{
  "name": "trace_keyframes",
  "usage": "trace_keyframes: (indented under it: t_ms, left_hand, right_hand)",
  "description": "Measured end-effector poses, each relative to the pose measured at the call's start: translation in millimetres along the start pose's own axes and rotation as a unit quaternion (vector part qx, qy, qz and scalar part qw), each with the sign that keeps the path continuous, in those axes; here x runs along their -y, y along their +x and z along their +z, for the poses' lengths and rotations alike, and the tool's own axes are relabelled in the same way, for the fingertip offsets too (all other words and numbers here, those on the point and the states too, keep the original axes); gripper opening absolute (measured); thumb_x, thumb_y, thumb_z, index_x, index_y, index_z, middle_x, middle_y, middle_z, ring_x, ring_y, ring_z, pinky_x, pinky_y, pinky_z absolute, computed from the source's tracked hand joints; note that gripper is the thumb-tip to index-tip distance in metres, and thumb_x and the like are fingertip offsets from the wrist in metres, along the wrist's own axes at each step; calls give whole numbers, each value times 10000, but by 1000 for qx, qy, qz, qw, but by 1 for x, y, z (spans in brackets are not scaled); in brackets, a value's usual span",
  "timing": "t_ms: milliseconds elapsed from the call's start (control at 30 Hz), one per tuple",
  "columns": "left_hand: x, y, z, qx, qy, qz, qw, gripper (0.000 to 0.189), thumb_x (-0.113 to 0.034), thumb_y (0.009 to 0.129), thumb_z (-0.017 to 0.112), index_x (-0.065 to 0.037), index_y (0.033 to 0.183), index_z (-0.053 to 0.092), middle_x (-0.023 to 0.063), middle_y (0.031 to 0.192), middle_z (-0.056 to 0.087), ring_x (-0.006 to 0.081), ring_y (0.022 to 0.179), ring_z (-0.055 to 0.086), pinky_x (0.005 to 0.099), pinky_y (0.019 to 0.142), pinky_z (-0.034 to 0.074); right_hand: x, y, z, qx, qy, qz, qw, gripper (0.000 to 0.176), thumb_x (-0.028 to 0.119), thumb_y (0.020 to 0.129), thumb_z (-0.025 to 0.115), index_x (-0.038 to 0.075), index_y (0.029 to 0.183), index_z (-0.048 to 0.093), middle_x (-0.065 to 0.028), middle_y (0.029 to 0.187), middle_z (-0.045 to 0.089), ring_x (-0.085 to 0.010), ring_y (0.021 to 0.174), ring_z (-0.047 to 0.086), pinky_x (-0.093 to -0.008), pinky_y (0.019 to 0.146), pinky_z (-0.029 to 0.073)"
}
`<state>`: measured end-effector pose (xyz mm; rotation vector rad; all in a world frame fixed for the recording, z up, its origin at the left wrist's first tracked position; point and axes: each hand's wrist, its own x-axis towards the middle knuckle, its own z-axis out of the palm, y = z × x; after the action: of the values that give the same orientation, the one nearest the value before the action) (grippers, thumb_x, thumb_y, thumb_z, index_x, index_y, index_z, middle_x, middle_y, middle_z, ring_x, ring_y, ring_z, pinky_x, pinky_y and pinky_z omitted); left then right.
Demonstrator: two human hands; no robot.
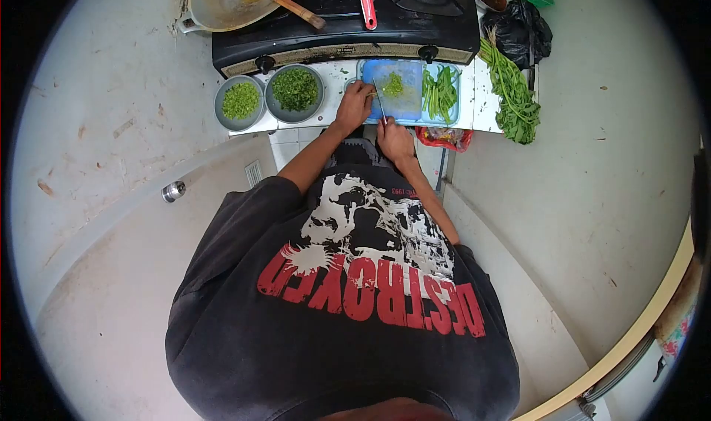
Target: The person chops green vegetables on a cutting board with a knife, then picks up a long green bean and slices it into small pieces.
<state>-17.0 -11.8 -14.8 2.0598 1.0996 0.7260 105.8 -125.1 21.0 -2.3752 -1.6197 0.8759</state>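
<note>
My right hand (396,141) is closed around the handle of a knife (381,101), whose blade points away from me over a blue cutting board (406,111). Just left of the blade, my left hand (355,106) has its fingers bent together on green stems, mostly hidden under them. Chopped green stems (393,85) lie in a small heap to the right of the blade. Beside the board, uncut leafy greens (441,91) rest on a light blue tray (457,114).
Left of the board stand a bowl of chopped stems (241,100) and a bowl of chopped leaves (295,89). Behind is a black gas stove (344,39) with a wok (209,6). A bunch of greens (512,99) and a black plastic bag (522,32) sit at the right.
</note>
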Motion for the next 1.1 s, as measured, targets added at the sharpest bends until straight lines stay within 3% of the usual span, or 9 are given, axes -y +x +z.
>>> trace_keyframes:
  t_ms: [400, 600, 1100]
  left_hand:
    - [4, 1, 1, -12, -16, -6, 1000, 192, 38, 813, 651, -12, 997, 676, 179, 948, 615, 386, 923, 623, 453, 826, 513]
    - [5, 0, 1, -2, -41, -38, 998, 193, 26, 821, 651, -21, 1005, 687, 193, 934, 624, 397, 926, 609, 471, 828, 508]
    - [1, 0, -1, -7, -13, -9, 1000, 200, 25, 840, 628, -15, 1028, 684, 189, 973, 623, 390, 947, 605, 460, 850, 507]
  right_hand:
    - [1, 11, 2, -8, -15, -7, 1000, 388, 347, 988, 514, -28, 1002, 614, -272, 774, 691, -455, 754, 698, -544, 712, 564]
    - [-10, -8, 5, -7, -11, -11, 1000, 424, 357, 1001, 488, -51, 999, 602, -323, 765, 668, -484, 736, 681, -570, 707, 550]
    - [-11, -10, 3, 2, -14, 8, 1000, 425, 382, 991, 489, -25, 975, 614, -288, 780, 688, -460, 756, 698, -562, 717, 558]
